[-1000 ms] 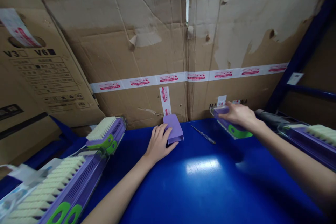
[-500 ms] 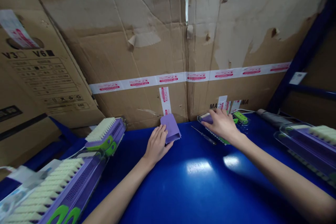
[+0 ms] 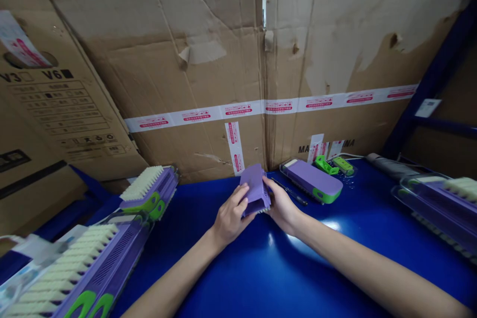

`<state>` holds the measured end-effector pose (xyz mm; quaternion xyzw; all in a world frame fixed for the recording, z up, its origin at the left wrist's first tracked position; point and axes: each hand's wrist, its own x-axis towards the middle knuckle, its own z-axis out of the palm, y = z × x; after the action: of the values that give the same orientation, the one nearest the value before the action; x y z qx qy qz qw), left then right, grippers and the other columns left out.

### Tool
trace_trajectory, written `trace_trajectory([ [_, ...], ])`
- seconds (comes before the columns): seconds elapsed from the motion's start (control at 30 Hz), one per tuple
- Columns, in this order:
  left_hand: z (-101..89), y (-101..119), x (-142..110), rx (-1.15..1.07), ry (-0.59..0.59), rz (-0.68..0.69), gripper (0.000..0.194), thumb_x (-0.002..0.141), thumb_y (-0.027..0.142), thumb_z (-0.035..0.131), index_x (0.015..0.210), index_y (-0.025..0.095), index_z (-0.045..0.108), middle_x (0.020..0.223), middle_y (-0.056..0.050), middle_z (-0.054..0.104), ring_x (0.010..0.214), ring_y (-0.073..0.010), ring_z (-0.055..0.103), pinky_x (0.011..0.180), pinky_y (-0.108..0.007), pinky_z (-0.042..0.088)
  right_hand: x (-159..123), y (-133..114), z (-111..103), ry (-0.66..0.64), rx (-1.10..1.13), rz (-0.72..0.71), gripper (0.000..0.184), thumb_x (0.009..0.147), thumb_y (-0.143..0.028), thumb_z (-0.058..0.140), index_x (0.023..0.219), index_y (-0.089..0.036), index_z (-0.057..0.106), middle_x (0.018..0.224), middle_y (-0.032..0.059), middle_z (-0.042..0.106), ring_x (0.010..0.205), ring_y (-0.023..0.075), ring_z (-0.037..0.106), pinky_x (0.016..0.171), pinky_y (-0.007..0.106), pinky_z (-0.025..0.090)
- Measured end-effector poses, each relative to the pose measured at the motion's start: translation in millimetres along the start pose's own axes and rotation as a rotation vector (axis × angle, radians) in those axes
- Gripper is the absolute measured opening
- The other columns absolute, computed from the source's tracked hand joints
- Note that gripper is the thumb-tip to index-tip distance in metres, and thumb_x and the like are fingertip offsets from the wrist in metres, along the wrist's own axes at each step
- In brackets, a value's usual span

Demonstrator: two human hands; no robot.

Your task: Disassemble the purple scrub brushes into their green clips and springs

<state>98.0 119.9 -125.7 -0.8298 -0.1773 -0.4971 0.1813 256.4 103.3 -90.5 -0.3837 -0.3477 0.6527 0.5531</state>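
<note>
Between my hands is a purple plastic housing [image 3: 252, 181], its open hollow end turned toward me and a pale toothed strip showing along the lower edge. My left hand [image 3: 231, 216] is closed round its left side, fingers on the top face. On its right side my right hand [image 3: 285, 208] grips it too, with those fingertips partly hidden behind. Just beyond the right hand lies a thin dark screwdriver-like tool [image 3: 294, 195]. A longer purple case with a green end [image 3: 315, 180] rests to the right of that.
Behind that case sit a green plastic frame [image 3: 326, 164] and a small green part [image 3: 343, 165]. Purple units with cream bristles [image 3: 149, 186] are stacked at left, and another purple unit [image 3: 436, 203] stands at right. Cardboard [image 3: 194, 84] walls the back of the blue table [image 3: 253, 278].
My right hand has left the purple case at right and come over to the housing. The housing has been raised slightly, turned and moved right, now held by both hands.
</note>
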Motion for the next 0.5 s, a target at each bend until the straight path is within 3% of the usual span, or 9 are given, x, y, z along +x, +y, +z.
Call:
trace_trajectory([
  [0.13,0.9,2,-2,0.039,0.08,-0.049,0.042,0.085,0.023,0.061,0.118,0.022,0.035,0.123,-0.015,0.051,0.117,-0.0235,0.056,0.089,-0.042,0.056,-7,-7,12,0.033,0.215,0.081,0.03,0.077,-0.041,0.06,0.093,-0.016,0.065,0.083,0.0033,0.071,0.076,0.017,0.064,0.067,0.027,0.049],
  [0.3,6.0,0,-6,0.027,0.067,-0.094,0.048,0.08,0.03,0.066,0.114,0.025,0.033,0.123,-0.013,0.045,0.111,-0.0245,0.058,0.083,-0.04,0.059,-13,-15,15,-0.053,0.184,0.08,0.038,0.076,-0.042,0.065,0.109,-0.024,0.06,0.09,-0.0001,0.07,0.073,0.0149,0.064,0.061,0.025,0.049],
  [0.4,5.8,1,-4,0.037,-0.009,-0.039,0.052,0.077,0.032,0.07,0.114,0.024,0.035,0.125,-0.014,0.044,0.114,-0.0261,0.056,0.084,-0.041,0.059,-12,-19,10,-0.042,0.077,-0.009,0.046,0.073,-0.044,0.068,0.113,-0.026,0.058,0.095,0.0003,0.07,0.073,0.0147,0.064,0.061,0.025,0.05],
  [0.5,2.4,3,1,0.035,-0.106,0.075,0.051,0.076,0.037,0.069,0.114,0.024,0.036,0.124,-0.014,0.046,0.116,-0.0265,0.054,0.088,-0.046,0.055,-11,-33,-2,-0.017,-0.144,-0.206,0.053,0.072,-0.047,0.068,0.119,-0.025,0.057,0.11,0.0036,0.067,0.09,0.0191,0.064,0.075,0.03,0.051],
])
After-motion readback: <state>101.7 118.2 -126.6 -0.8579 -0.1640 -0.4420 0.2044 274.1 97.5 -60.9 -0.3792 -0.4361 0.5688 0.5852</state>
